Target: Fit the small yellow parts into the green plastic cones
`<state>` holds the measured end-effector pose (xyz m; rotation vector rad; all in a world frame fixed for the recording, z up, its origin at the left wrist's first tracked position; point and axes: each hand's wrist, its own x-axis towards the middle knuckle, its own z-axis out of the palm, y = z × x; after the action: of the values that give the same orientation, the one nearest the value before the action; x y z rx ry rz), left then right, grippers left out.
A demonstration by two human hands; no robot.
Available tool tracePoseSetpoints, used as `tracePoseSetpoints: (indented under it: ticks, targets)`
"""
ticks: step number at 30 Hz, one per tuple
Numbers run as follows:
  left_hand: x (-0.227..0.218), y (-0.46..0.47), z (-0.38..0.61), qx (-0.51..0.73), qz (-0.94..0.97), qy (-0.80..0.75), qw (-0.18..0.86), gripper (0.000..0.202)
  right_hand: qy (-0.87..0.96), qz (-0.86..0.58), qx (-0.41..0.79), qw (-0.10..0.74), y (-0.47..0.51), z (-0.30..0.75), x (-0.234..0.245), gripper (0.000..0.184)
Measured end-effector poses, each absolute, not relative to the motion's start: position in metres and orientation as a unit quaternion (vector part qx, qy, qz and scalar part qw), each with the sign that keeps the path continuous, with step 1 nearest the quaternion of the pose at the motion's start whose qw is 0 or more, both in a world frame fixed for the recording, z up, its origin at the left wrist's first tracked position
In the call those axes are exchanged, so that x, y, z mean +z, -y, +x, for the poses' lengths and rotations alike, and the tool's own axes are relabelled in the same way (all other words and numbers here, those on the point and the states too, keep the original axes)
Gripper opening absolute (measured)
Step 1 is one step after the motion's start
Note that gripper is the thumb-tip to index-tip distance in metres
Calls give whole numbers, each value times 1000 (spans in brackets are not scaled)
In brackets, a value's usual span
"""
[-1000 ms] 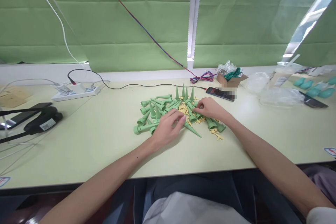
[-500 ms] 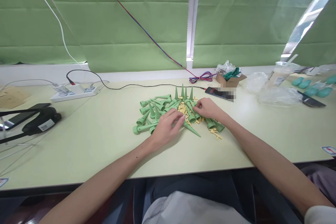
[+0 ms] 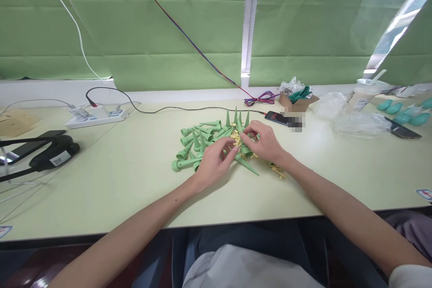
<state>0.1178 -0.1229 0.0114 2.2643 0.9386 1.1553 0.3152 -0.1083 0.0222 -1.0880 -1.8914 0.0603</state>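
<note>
Spikes [image 3: 207, 131], green, piled mid-table [image 3: 111, 189]: several upright, most lying. Yellow pegs [image 3: 235, 138] loose among them. Judged partway at best, with plenty left loose. Left hand [image 3: 214, 164] curled, thumb narrowly parted from fingers; right hand [image 3: 265, 141] nearly pinched beside the pegs, hiding part of the pile; anything held, cannot tell. Phone [image 3: 276, 118] and box [image 3: 301, 105] behind, out of the way.
</note>
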Motion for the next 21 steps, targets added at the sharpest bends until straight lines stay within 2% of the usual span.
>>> tracePoseSetpoints:
  ticks: [9,14,21]
  targets:
    - [6,120,115,413,793,-351,280,39,800,-339,29,495,120,303,11,14]
    - [8,122,116,400,794,-342,304,34,818,-282,41,500,116,302,7,10]
    - [9,122,116,399,807,-368,233,26,804,-322,5,499,107,314,16,25]
